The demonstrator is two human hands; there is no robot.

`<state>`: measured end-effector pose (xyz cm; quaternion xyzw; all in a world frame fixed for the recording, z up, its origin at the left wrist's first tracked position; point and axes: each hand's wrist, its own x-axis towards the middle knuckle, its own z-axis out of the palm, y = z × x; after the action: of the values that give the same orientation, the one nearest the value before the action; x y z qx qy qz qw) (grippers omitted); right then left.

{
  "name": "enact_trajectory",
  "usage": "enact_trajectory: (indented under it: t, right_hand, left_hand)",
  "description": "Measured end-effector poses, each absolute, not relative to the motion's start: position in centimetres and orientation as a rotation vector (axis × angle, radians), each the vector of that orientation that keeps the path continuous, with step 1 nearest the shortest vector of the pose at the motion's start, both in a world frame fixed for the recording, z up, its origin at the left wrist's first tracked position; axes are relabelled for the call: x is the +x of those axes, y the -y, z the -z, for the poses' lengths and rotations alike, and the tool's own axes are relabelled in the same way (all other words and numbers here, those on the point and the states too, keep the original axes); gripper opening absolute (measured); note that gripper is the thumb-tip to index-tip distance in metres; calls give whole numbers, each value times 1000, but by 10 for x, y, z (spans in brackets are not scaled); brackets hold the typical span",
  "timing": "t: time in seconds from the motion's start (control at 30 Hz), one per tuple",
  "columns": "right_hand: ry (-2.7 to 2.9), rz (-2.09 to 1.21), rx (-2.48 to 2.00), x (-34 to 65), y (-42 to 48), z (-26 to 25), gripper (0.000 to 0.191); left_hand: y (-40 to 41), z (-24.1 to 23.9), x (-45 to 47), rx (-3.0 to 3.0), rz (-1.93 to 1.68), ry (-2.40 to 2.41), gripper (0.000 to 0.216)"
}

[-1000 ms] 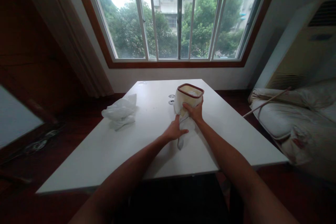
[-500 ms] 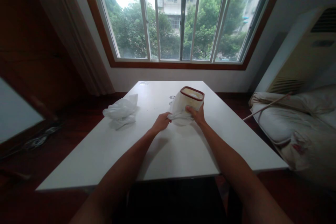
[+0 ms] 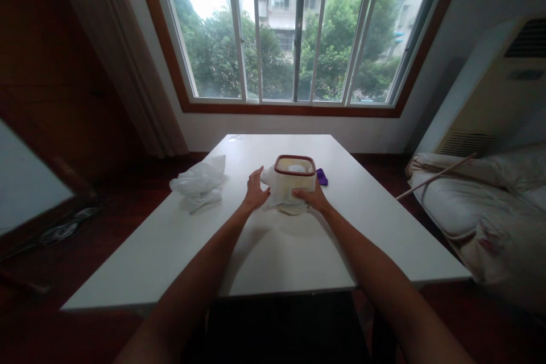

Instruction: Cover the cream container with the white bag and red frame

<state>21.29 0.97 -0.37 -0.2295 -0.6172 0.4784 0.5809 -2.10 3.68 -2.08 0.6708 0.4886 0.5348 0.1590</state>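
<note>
A small cream bin (image 3: 295, 185) with a brown rim stands upright on the white table, its open top facing up. Thin white plastic bag film (image 3: 290, 205) hangs around its outside and bunches at its left and base, and some white film shows inside the mouth. My right hand (image 3: 313, 196) grips the bin's right side, thumb across the front; its other fingers are hidden behind. Just left of the bin, my left hand (image 3: 256, 190) is open with fingers apart, close to the loose film; whether it touches the film I cannot tell.
A crumpled white plastic bag (image 3: 199, 183) lies on the table (image 3: 179, 261) to the left. Something small and purple (image 3: 322, 177) shows behind the bin. A covered sofa (image 3: 460, 199) with a thin stick (image 3: 435, 177) stands to the right.
My left hand has let go of the bag film and opened. The bin has shifted left and turned from tilted to upright in my right hand. The purple thing has come into view.
</note>
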Motion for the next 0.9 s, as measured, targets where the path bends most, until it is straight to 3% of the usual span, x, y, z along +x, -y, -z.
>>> enact_trajectory:
  t: [0.17, 0.43, 0.67, 0.83, 0.9]
  right_hand:
    - [1435, -1169, -526, 210, -7, 1, 74]
    - [1372, -1268, -527, 206, -4, 0, 72]
    - [1352, -1191, -567, 204, -6, -1, 77]
    - [1410, -1273, -525, 198, 0, -3, 69]
    - [1411, -1282, -539, 196, 1, -2, 65]
  left_hand:
    - [-29, 21, -7, 1671, -1349, -1015, 55]
    - [-25, 19, -9, 1446, -1269, -996, 40]
    - [-17, -10, -37, 1510, -1577, -1173, 61]
    - [-2, -9, -17, 1632, -1305, -840, 118]
    - [2, -9, -7, 1612, -1272, -761, 126]
